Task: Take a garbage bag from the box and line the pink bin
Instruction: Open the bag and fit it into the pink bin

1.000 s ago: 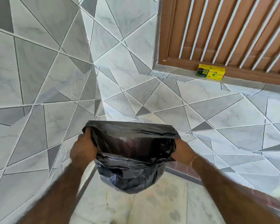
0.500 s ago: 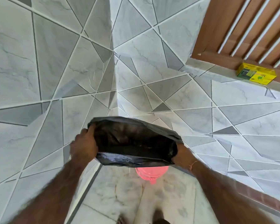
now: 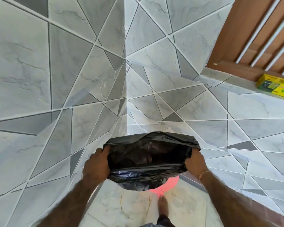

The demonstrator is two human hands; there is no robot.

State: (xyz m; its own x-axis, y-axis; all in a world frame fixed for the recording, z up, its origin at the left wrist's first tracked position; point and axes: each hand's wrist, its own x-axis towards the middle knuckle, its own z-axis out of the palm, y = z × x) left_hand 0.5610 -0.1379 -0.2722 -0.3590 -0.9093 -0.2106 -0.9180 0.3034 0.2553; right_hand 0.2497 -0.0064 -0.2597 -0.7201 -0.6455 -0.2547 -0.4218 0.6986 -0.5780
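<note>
The bag [image 3: 147,161] is stretched open between both hands, the left hand [image 3: 97,164] clenched on its left rim and the right hand [image 3: 194,163] on its right, so the mouth runs side to side. The bin [image 3: 168,185] sits on the floor directly below the bag, toward its right end, mostly hidden and nearer the right hand. The box [image 3: 275,86] rests on the ledge well away to the upper right of the bag.

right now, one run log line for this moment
phase: bag held open over bin | left hand: grips garbage bag rim | right hand: grips rim | pink bin: below, mostly hidden, unlined
</note>
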